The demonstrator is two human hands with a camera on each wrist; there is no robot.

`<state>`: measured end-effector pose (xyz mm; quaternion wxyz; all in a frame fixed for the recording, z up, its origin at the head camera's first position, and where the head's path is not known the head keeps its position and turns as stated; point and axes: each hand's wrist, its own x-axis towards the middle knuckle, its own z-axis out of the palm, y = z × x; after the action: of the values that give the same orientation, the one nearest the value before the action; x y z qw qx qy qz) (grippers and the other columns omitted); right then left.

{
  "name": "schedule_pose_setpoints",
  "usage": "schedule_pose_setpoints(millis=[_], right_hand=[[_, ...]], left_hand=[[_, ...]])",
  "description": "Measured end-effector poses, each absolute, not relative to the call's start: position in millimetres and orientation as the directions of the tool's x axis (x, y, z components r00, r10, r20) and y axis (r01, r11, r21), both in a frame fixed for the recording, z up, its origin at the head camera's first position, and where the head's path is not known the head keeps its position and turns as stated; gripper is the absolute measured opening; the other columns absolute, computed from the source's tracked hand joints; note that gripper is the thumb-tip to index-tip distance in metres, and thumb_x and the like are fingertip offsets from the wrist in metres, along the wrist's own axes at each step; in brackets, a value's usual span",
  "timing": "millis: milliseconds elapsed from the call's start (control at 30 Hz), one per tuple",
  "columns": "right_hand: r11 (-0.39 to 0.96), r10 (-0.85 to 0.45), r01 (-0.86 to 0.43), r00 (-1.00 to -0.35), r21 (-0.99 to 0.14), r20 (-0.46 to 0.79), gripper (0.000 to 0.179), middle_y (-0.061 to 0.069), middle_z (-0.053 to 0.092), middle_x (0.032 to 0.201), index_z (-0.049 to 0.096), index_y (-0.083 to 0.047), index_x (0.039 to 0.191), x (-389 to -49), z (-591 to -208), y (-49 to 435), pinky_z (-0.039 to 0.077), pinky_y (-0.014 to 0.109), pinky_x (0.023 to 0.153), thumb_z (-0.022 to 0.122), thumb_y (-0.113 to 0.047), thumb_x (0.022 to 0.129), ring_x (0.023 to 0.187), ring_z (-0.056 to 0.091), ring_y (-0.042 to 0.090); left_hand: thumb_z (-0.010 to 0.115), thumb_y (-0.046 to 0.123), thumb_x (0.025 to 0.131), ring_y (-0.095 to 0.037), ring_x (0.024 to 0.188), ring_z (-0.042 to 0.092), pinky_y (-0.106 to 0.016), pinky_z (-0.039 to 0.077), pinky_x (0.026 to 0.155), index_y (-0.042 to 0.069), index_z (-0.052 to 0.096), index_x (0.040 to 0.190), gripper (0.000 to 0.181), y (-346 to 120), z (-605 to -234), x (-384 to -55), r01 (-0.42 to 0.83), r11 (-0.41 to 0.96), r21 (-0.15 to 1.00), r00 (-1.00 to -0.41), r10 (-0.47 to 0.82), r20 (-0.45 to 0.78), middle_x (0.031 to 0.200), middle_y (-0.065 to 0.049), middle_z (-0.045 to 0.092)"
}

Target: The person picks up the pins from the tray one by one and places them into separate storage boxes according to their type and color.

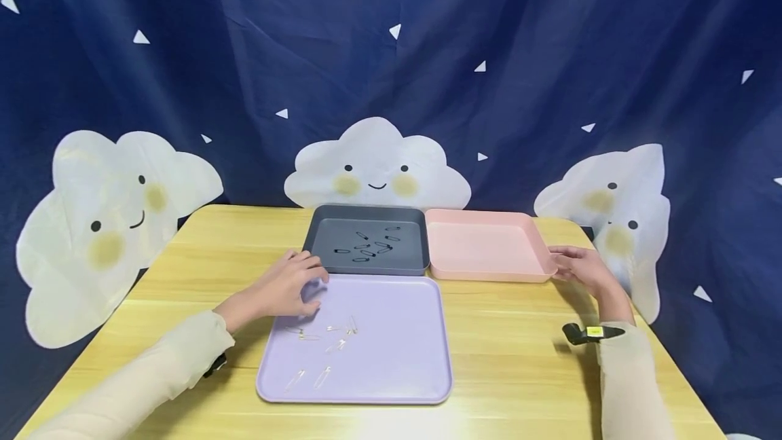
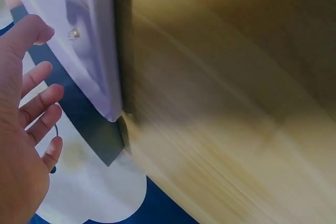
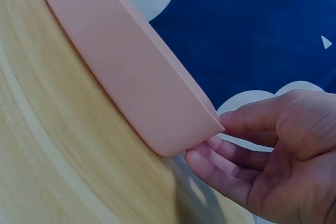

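My left hand [image 1: 286,285] hovers over the upper left corner of a lilac tray [image 1: 391,358], thumb and fingers apart, holding nothing visible. Beneath it and to the right lie several gold-coloured safety pins [image 1: 322,377], also partly seen as a pin [image 2: 75,34] in the left wrist view. My right hand [image 1: 580,267] rests its fingertips against the outer right corner of a pink tray [image 1: 489,276]. In the right wrist view, fingers [image 3: 247,116] meet that tray's corner from outside. Several black safety pins [image 1: 368,253] lie in a dark grey tray [image 1: 366,270].
The grey and pink trays stand side by side at the back of the wooden table [image 1: 513,372], with the lilac tray in front of the grey one. Behind the table hangs a dark blue curtain [image 1: 342,32] printed with white clouds and triangles.
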<state>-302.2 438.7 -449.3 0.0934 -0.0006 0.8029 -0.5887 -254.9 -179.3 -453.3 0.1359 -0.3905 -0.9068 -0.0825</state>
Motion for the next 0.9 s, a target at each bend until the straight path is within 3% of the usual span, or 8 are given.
schedule_pose_setpoints(millis=[300, 667, 900], right_hand=[[0.312, -0.096, 0.119, -0.983, -0.943, -0.155, 0.048, -0.018, 0.072, 0.091, 0.044, 0.02, 0.14, -296.7, -448.1, 438.2, 0.06, 0.024, 0.077, 0.055, -0.007, 0.102, 0.083, 0.069, 0.002], [0.262, -0.069, 0.149, -0.983, -0.954, -0.172, 0.045, -0.018, 0.072, 0.09, 0.048, 0.019, 0.139, -295.9, -444.9, 433.9, 0.061, 0.024, 0.077, 0.055, -0.005, 0.102, 0.082, 0.071, 0.002], [0.219, -0.068, 0.173, -0.979, -0.96, -0.192, 0.042, -0.017, 0.073, 0.091, 0.051, 0.015, 0.139, -296.3, -445.4, 433.7, 0.061, 0.025, 0.076, 0.054, -0.004, 0.102, 0.082, 0.072, 0.004]], left_hand=[[0.081, 0.041, 0.072, -0.013, 0.086, 0.045, -0.042, 0.039, 0.085, 0.02, 0.071, 0.1, 0.037, -176.3, -448.4, -253.5, 0.709, 0.705, 0.016, -0.695, 0.695, 0.184, 0.087, 0.005, 0.06], [0.079, 0.04, 0.066, -0.018, 0.085, 0.047, -0.049, 0.045, 0.086, 0.021, 0.064, 0.078, 0.027, -173.3, -445.2, -254.3, 0.738, 0.67, -0.08, -0.66, 0.741, 0.125, 0.084, 0.006, 0.057], [0.076, 0.032, 0.067, -0.017, 0.082, 0.044, -0.04, 0.038, 0.078, 0.022, 0.056, 0.068, 0.023, -170.1, -443.8, -250.1, 0.741, 0.66, -0.125, -0.652, 0.752, 0.1, 0.077, 0.009, 0.051]])
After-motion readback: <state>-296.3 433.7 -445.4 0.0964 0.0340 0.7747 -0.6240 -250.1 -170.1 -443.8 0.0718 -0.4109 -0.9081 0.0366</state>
